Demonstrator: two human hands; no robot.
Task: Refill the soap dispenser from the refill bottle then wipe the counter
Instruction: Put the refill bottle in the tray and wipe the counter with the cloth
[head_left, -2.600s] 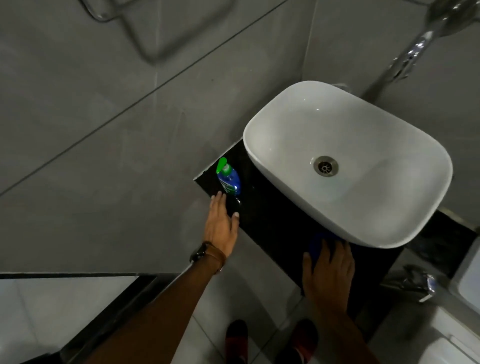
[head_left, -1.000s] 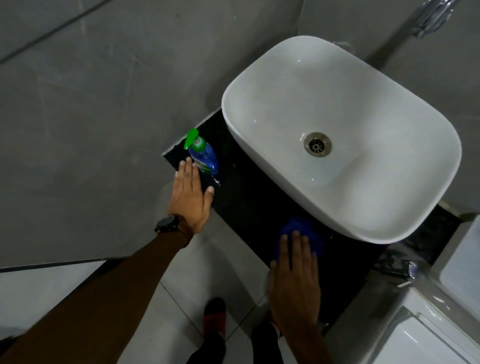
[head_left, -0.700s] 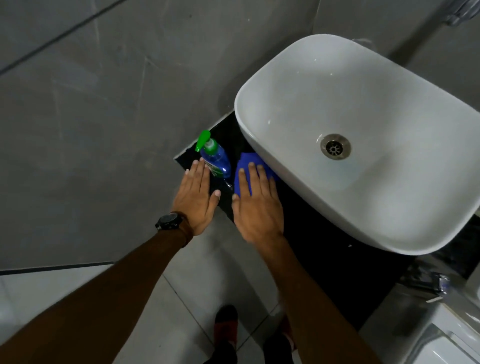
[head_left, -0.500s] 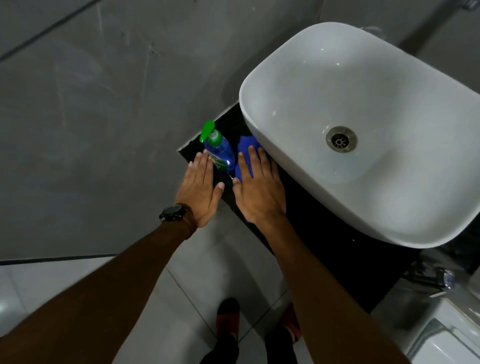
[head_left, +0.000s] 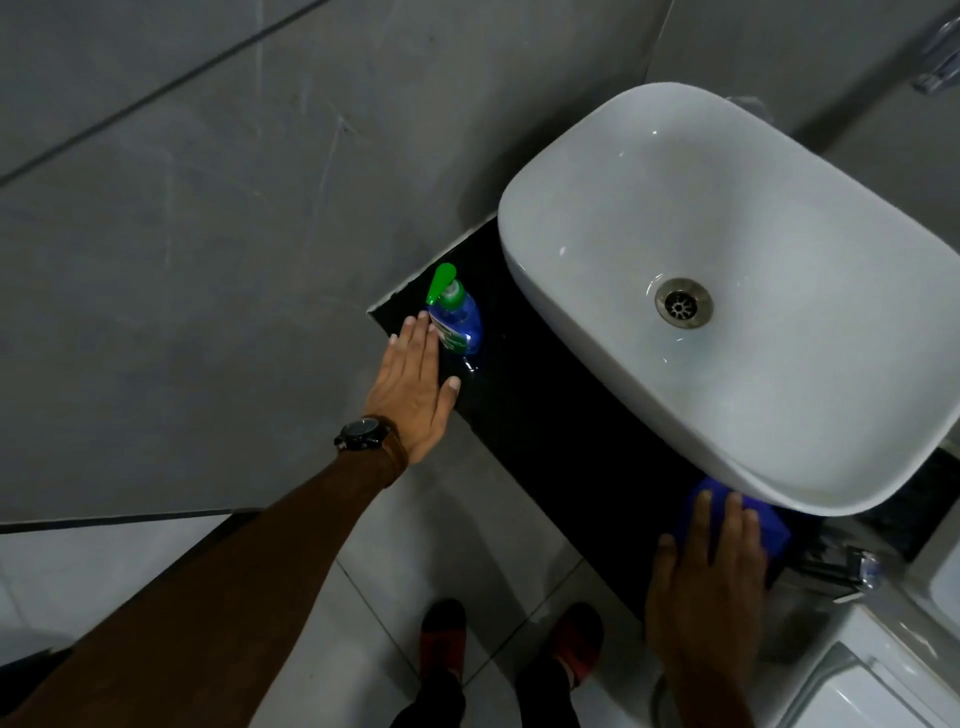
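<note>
Flatly, right hand (head_left: 709, 582) presses blue cloth (head_left: 769, 525) — black counter (head_left: 561, 447).

Counter (head_left: 561, 447), black strip in front of the white basin (head_left: 727, 291): bare run between the soap dispenser (head_left: 457, 322) at the basin's left corner and the blue cloth (head_left: 737, 519) under its right front rim. Left hand (head_left: 415, 384) flat just beside the dispenser. Right hand (head_left: 711, 566) flat on the cloth. Basin rim overhangs the strip's back. Metal fitting (head_left: 841, 566) just right of the cloth.
</note>
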